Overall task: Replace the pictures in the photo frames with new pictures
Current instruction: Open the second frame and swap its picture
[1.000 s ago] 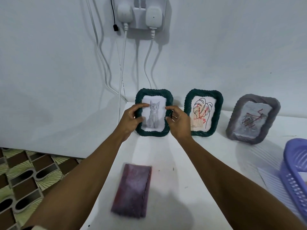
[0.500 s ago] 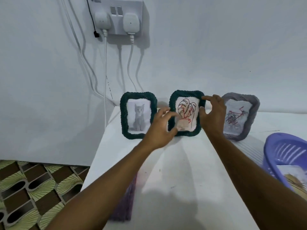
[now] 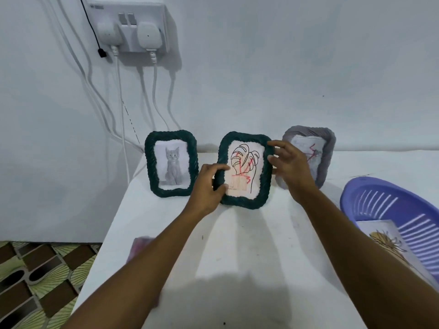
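Three photo frames stand in a row at the back of the white table (image 3: 237, 257). The left green frame (image 3: 171, 164) shows a grey kitten picture and stands alone. The middle green frame (image 3: 244, 169) holds a leaf drawing scribbled over in red. My left hand (image 3: 207, 186) grips its left edge and my right hand (image 3: 291, 167) grips its upper right edge. The frame tilts slightly towards me. Behind my right hand stands a grey frame (image 3: 320, 150) with another red-scribbled picture, partly hidden.
A purple plastic basket (image 3: 380, 203) at the right holds a new picture (image 3: 394, 245). A purple cloth (image 3: 140, 248) lies near the table's left edge under my left forearm. Wall sockets (image 3: 133, 27) with white cables hang above. Patterned floor lies at lower left.
My hands left the kitten frame and moved right to the middle green frame, closing on its two sides. The view shifted right, bringing the basket further in.
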`<state>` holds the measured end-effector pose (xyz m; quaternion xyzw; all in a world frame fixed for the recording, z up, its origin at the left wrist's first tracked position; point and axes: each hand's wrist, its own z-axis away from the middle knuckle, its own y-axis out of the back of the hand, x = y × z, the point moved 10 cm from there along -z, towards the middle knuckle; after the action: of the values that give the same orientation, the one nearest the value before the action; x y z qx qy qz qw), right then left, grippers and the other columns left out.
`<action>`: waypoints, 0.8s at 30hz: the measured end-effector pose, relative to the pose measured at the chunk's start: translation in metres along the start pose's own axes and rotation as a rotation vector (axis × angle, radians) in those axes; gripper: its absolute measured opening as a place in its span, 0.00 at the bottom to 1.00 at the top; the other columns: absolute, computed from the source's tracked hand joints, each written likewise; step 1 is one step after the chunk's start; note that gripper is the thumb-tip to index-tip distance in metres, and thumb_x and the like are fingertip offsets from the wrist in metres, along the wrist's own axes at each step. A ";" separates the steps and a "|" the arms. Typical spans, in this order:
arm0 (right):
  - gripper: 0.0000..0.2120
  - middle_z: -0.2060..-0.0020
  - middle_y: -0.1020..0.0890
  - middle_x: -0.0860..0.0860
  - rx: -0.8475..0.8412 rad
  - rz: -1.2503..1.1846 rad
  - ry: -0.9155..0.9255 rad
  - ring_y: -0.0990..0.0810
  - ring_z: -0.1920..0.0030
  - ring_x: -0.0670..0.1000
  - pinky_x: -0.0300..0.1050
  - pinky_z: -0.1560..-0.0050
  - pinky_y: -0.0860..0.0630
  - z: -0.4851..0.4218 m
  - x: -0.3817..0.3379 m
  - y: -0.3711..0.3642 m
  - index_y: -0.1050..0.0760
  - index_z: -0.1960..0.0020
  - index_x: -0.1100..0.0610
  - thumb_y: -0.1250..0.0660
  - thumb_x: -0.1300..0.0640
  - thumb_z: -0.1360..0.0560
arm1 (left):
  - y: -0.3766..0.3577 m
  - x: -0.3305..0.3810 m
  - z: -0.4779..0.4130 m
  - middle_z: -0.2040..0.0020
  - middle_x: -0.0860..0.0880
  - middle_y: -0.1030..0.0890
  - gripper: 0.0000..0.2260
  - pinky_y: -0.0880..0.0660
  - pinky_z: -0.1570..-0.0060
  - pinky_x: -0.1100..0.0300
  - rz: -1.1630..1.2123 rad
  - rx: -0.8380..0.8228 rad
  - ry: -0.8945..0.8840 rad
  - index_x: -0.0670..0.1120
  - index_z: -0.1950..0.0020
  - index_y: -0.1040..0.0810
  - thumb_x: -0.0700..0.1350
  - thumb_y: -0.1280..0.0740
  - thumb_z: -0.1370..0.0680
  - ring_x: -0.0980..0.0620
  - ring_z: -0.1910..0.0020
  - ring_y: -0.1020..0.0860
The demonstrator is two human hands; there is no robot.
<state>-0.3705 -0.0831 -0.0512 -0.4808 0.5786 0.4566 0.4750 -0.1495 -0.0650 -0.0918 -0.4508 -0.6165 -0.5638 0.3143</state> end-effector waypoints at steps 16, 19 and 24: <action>0.13 0.52 0.15 0.57 -0.166 -0.214 -0.088 0.15 0.52 0.55 0.52 0.59 0.17 0.098 -0.042 -0.014 0.23 0.41 0.61 0.32 0.67 0.25 | -0.045 0.080 0.122 0.33 0.57 0.37 0.28 0.25 0.39 0.60 -0.295 -0.331 -0.345 0.62 0.30 0.33 0.59 0.28 0.28 0.55 0.31 0.35; 0.13 0.54 0.14 0.52 -0.225 -0.164 -0.075 0.15 0.54 0.50 0.48 0.60 0.18 0.112 -0.043 -0.022 0.21 0.41 0.56 0.32 0.65 0.24 | -0.044 0.080 0.133 0.39 0.56 0.34 0.26 0.25 0.46 0.67 -0.366 -0.263 -0.379 0.60 0.30 0.31 0.53 0.28 0.26 0.55 0.42 0.30; 0.17 0.45 0.16 0.50 -0.240 -0.058 -0.005 0.17 0.46 0.50 0.46 0.50 0.19 0.126 -0.037 -0.019 0.23 0.37 0.49 0.32 0.62 0.23 | -0.023 0.075 0.142 0.48 0.56 0.26 0.23 0.21 0.56 0.63 -0.127 -0.153 -0.268 0.56 0.37 0.27 0.45 0.25 0.30 0.52 0.56 0.22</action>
<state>-0.3349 0.0432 -0.0327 -0.5496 0.5045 0.5097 0.4285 -0.1825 0.0899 -0.0580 -0.5047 -0.6356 -0.5626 0.1577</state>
